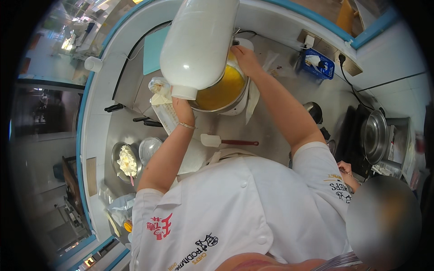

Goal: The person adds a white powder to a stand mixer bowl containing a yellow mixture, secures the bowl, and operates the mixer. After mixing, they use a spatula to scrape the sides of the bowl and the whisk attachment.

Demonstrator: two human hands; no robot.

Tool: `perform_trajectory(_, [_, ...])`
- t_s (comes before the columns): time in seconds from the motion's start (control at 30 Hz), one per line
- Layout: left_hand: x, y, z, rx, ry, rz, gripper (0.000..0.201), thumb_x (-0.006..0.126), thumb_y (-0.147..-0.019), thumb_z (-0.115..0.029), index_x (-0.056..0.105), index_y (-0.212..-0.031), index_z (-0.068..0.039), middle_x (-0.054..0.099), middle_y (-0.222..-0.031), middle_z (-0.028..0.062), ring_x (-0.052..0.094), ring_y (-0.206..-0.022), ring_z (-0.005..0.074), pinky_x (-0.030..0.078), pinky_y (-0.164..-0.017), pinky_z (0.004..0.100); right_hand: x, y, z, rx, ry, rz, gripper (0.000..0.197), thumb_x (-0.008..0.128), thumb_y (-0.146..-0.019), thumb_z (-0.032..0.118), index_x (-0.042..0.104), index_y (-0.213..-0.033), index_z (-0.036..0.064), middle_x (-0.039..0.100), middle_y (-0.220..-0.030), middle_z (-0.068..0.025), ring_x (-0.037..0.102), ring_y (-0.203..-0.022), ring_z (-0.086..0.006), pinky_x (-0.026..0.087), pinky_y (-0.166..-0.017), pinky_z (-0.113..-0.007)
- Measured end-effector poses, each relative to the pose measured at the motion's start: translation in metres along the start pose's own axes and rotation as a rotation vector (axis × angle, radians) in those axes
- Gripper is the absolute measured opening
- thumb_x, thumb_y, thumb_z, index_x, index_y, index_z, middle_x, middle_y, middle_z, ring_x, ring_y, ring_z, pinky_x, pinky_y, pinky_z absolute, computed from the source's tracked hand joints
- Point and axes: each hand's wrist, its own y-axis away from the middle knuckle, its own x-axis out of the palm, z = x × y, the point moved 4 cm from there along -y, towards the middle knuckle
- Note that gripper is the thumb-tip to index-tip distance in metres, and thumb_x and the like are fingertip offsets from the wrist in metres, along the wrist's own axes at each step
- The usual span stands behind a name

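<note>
The white mixer head (199,49) ran lengthwise from the far side toward the person, its knobbed near end leaning slightly left. Under it sat the metal bowl (245,91), its mouth turned upward, with a yellow mass (219,92) inside. The right hand (245,61) was at the bowl's far right rim; whether its fingers gripped could not be told. The left hand (181,108) was at the bowl's left side, its fingers hidden behind the head.

A steel table (269,128) carried everything, with a spatula (235,142) lying crosswise near the person, blade left. A bowl of pale cream (126,160) stood to the left, a blue basket (318,65) far right.

Blue trim (312,20) edged the low wall behind. Bare steel lay between bowl and spatula, and beyond the right forearm; the left side was crowded.
</note>
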Motion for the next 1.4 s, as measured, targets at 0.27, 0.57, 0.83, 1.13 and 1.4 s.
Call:
perform_trajectory(0.27, [0.007, 0.0, -0.032, -0.118, 0.13, -0.089, 0.045, 0.044, -0.094, -0.016, 0.04, -0.135, 0.001, 0.052, -0.124, 0.009, 0.05, -0.111, 0.0166, 0.04, -0.094, 0.0281, -0.003, 0.002, 0.005, 0.009, -0.019, 0.036, 0.039, 0.049, -0.094, 0.032, 0.062, -0.115, 0.0027, 0.066, -0.109, -0.0152, 0.06, -0.102, -0.0258, 0.043, -0.089, -0.033])
perform_trajectory(0.57, [-0.002, 0.003, -0.006, -0.181, 0.107, -0.06, 0.044, 0.044, -0.094, -0.017, 0.041, -0.133, 0.002, 0.052, -0.124, 0.0086, 0.049, -0.111, 0.0157, 0.04, -0.092, 0.0274, 0.002, -0.002, 0.0, -0.017, -0.021, 0.027, 0.04, 0.048, -0.094, 0.033, 0.062, -0.115, 0.0026, 0.065, -0.108, -0.0162, 0.059, -0.102, -0.0279, 0.043, -0.089, -0.034])
perform_trajectory(0.83, [0.01, -0.001, -0.048, -0.146, 0.239, -0.107, 0.045, 0.044, -0.095, -0.018, 0.04, -0.134, 0.002, 0.051, -0.127, 0.0092, 0.048, -0.114, 0.0167, 0.037, -0.097, 0.0283, -0.001, 0.0, 0.002, -0.016, -0.002, 0.024, 0.04, 0.05, -0.094, 0.033, 0.062, -0.117, 0.0026, 0.066, -0.109, -0.0139, 0.06, -0.102, -0.0239, 0.043, -0.089, -0.032])
perform_trajectory(1.13, [0.013, -0.001, -0.059, -0.291, 0.285, -0.164, 0.042, 0.044, -0.095, -0.018, 0.044, -0.131, 0.003, 0.052, -0.125, 0.0092, 0.048, -0.113, 0.017, 0.038, -0.097, 0.029, -0.004, 0.002, 0.004, 0.025, -0.004, 0.043, 0.04, 0.049, -0.094, 0.033, 0.062, -0.117, 0.0028, 0.065, -0.111, -0.0132, 0.059, -0.103, -0.0243, 0.042, -0.09, -0.032])
perform_trajectory(1.4, [0.002, 0.004, -0.014, -0.093, 0.106, -0.079, 0.035, 0.047, -0.094, -0.018, 0.05, -0.123, 0.001, 0.056, -0.115, 0.0069, 0.052, -0.103, 0.016, 0.042, -0.087, 0.0289, -0.003, 0.006, 0.012, 0.027, -0.022, 0.063, 0.04, 0.049, -0.094, 0.032, 0.061, -0.117, 0.002, 0.065, -0.11, -0.0138, 0.06, -0.102, -0.0242, 0.043, -0.09, -0.032])
